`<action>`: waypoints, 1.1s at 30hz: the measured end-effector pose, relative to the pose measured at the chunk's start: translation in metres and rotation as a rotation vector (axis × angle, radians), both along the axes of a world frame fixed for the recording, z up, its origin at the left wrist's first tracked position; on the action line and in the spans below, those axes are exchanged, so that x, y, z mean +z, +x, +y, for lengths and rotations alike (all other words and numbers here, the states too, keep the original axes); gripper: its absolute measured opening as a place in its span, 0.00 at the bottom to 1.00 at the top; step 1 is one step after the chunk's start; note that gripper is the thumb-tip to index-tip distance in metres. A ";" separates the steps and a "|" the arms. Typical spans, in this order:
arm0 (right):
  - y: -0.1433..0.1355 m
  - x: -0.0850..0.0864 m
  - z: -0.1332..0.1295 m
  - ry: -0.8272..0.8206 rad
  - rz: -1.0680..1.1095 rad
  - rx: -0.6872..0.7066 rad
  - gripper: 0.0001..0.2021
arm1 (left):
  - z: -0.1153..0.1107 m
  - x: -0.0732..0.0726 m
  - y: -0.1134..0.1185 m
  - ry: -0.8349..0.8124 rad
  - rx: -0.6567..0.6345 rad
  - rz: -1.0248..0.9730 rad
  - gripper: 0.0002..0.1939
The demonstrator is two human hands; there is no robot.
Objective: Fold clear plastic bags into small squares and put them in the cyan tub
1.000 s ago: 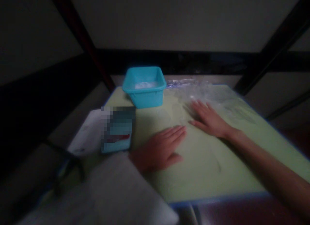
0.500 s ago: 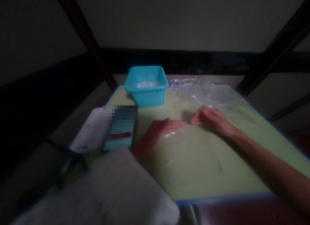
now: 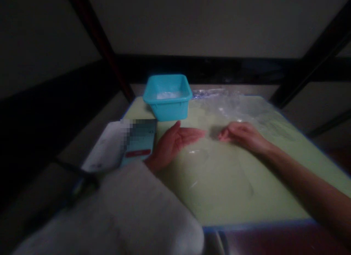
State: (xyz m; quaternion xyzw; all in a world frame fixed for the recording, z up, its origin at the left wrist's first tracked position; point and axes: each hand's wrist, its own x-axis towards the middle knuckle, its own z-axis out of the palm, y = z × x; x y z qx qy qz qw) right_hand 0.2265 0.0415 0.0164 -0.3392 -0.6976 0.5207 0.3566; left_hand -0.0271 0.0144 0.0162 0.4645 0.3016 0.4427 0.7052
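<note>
My left hand is turned partly palm up over the yellow-green table, its fingers stretched out to the right and its thumb raised, holding nothing. To its right, across a small gap, my right hand has its fingers curled and pressed together; whatever they hold, if anything, is too small to name. A clear plastic sheet lies under and in front of my hands, seen mostly by its glints. More crumpled clear plastic spreads behind my right hand.
A turquoise basket with something whitish inside stands at the back left. Left of my left hand lie a booklet or box with a red label and a white sheet. A light cloth or sleeve covers the lower left.
My left hand has turned its palm upward, lifted its thumb and shifted slightly back. My right hand has barely moved, its fingers a little more curled. The view has shifted slightly.
</note>
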 end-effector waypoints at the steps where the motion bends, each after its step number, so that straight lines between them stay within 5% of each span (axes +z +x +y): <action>1: 0.001 0.003 -0.001 0.047 -0.021 0.020 0.15 | 0.000 0.001 -0.001 -0.019 0.001 -0.012 0.28; 6: -0.008 0.025 -0.023 0.260 -0.307 0.387 0.08 | 0.001 -0.009 0.003 -0.055 -0.222 0.082 0.31; 11: -0.021 0.032 -0.054 0.352 -0.528 0.674 0.04 | 0.003 -0.023 0.005 -0.022 -0.303 0.178 0.33; 23: -0.023 0.034 -0.086 0.736 -0.902 0.698 0.03 | 0.003 -0.016 -0.001 -0.012 -0.309 0.098 0.32; 28: -0.026 0.037 -0.090 0.791 -0.907 0.691 0.05 | 0.001 -0.023 0.002 0.037 -0.340 0.221 0.33; 33: -0.027 0.038 -0.091 0.791 -0.934 0.707 0.05 | 0.004 -0.019 0.004 0.089 -0.351 0.025 0.30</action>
